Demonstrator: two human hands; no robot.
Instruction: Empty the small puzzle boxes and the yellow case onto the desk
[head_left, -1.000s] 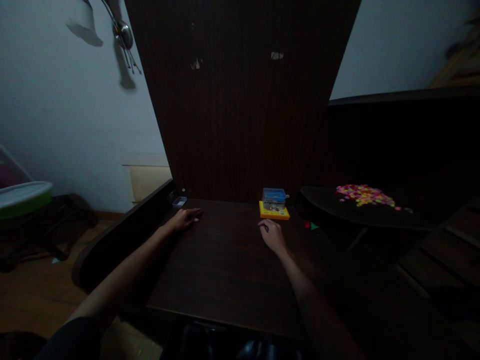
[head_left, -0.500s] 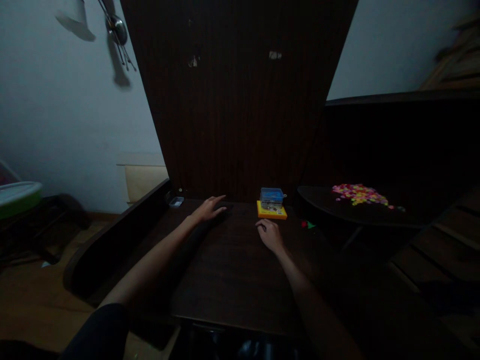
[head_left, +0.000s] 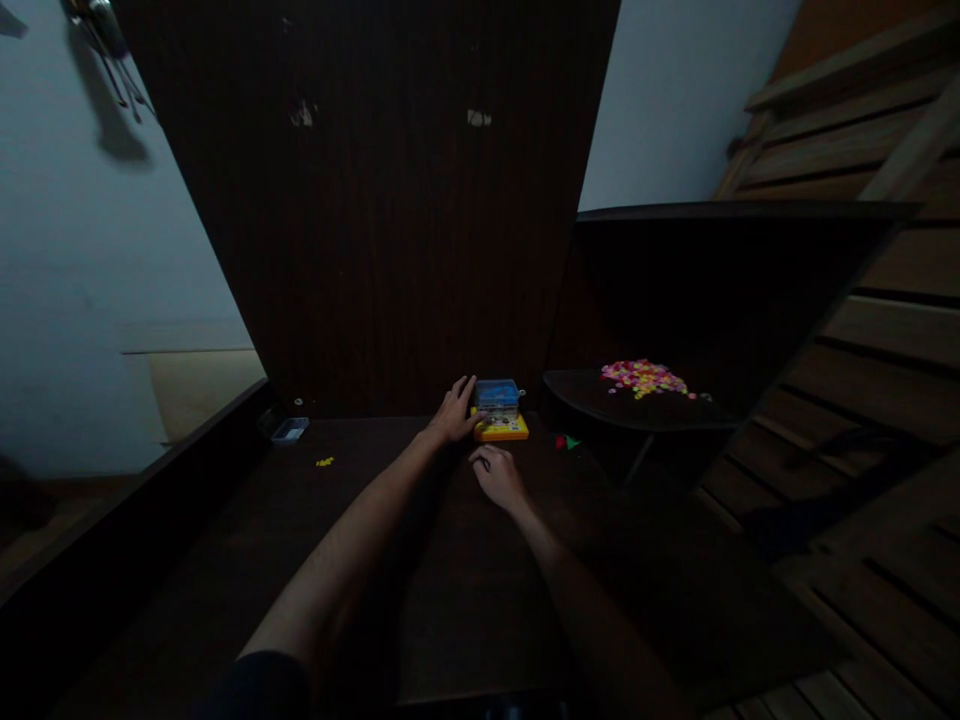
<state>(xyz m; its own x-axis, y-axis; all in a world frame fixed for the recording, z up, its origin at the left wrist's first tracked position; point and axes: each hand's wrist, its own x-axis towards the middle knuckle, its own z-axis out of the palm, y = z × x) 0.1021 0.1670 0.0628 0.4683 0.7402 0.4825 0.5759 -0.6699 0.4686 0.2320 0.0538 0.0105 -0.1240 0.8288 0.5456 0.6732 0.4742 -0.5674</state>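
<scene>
Fingers (head_left: 466, 388) of left hand (head_left: 454, 412) were spread flat, gripping nothing. Far-left table (head_left: 225, 560) edge had a small tray (head_left: 289, 430) with a yellow bit (head_left: 325, 461) near it; otherwise open room. Upright panel (head_left: 375, 250) closed the far edge. Clear box (head_left: 497, 394) sat on yellow base (head_left: 501, 430), its left side touching those fingertips. Right hand (head_left: 496, 475) was curled shut, nothing visible in it, just near of the base. Further right were red and green pieces (head_left: 566, 441), then a shelf (head_left: 585, 400) with beads (head_left: 643, 377).
</scene>
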